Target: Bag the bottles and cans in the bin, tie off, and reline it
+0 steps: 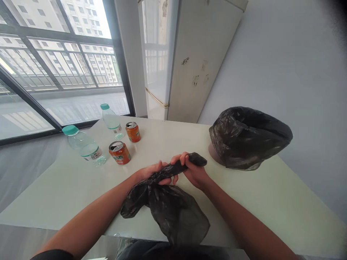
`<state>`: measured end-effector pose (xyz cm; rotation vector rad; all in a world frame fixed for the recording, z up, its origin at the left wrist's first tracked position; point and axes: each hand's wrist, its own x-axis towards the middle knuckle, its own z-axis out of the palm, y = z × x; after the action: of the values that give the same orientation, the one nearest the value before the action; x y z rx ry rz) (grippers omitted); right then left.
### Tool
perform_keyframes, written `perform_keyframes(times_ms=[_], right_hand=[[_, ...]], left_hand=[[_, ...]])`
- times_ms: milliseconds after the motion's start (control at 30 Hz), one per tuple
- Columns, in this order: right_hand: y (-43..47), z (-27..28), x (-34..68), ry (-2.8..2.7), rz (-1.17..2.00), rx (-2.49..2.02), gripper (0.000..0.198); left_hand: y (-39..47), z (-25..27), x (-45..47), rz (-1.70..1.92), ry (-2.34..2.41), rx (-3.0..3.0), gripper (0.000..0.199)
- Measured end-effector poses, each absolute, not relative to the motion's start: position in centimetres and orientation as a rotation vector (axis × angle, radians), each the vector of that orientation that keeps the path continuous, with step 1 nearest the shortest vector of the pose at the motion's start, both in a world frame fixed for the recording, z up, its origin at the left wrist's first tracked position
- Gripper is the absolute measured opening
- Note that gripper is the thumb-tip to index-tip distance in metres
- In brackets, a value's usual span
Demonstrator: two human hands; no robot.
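Note:
A black plastic bag (179, 213) hangs over the near edge of the white table, its neck twisted into a narrow roll. My right hand (193, 171) is closed around the upper end of that roll, and a short tip pokes out past the fingers. Lower on the roll, my left hand (155, 173) grips the bag from behind, with its fingers partly hidden by the plastic. One bunched part of the bag sticks out to the lower left, while a looser, puffed part spreads below my hands.
On the table (165, 133) stand two orange cans (121, 155) with opened tops and two clear bottles (86, 146) with green caps, at left. A bin (217, 153) lined with a black bag (244, 141) is at right. Beyond stands a fridge (195, 61).

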<state>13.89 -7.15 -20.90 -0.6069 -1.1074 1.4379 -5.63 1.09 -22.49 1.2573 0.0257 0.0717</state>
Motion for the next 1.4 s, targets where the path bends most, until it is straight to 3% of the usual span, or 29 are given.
perform_keyframes(times_ms=[133,300,400,500,533,600,767,900,1033,1100,1167,1233,1300,1400], right_hand=[[-6.7,-19.8,15.4,-1.025,1.334,-0.503,0.044],[-6.4,-18.1,18.4,-0.812,1.176,-0.381,0.044],[-6.2,-18.3,18.8,-0.730,1.111,-0.391,0.032],[-6.1,-19.4,17.7,-0.867,1.232,-0.491,0.061],[-6.2,-19.8,17.2,-0.922,1.295,-0.520,0.060],[-6.3,-20.3,16.6,-0.976,1.374,-0.529,0.040],[-6.4,-19.4,17.9,-0.845,1.341,-0.496,0.036],[-6.0,-19.3,19.5,-0.909,1.131,-0.680,0.030],[-5.9,-20.5,19.6,-1.452,0.849,-1.027,0.022],[-6.1,-21.0,19.1,-1.839,0.679,-1.119,0.003],[-6.3,-21.4,18.6,-2.195,0.402,-1.165,0.024],[-6.3,-21.6,18.1,-2.366,0.134,-1.200,0.032],[-6.3,-21.7,17.8,-2.378,-0.002,-1.259,0.031],[-6.2,-21.8,17.6,-2.336,-0.069,-1.332,0.031]], left_hand=[[1.2,-22.5,-5.2,-0.095,-0.044,1.497,0.035],[0.7,-22.7,-4.7,-0.037,-0.097,1.379,0.025],[0.7,-23.2,-4.8,-0.066,-0.053,1.306,0.022],[0.9,-23.6,-5.0,0.017,0.083,1.186,0.014],[1.0,-23.7,-5.1,0.060,0.114,1.201,0.013],[1.2,-23.6,-5.1,0.073,0.125,1.291,0.013],[1.1,-23.4,-5.2,-0.042,0.017,1.192,0.011],[1.3,-23.9,-5.2,-0.062,0.113,1.072,0.014],[1.8,-24.6,-5.1,-0.024,0.244,0.910,0.018],[1.9,-25.1,-5.0,-0.004,0.317,0.882,0.036],[1.8,-25.4,-5.1,0.057,0.397,0.910,0.064],[1.6,-25.5,-5.2,0.079,0.400,0.969,0.079],[1.5,-25.3,-5.3,0.049,0.328,1.062,0.075],[1.5,-24.7,-5.2,-0.025,0.245,1.190,0.046]])
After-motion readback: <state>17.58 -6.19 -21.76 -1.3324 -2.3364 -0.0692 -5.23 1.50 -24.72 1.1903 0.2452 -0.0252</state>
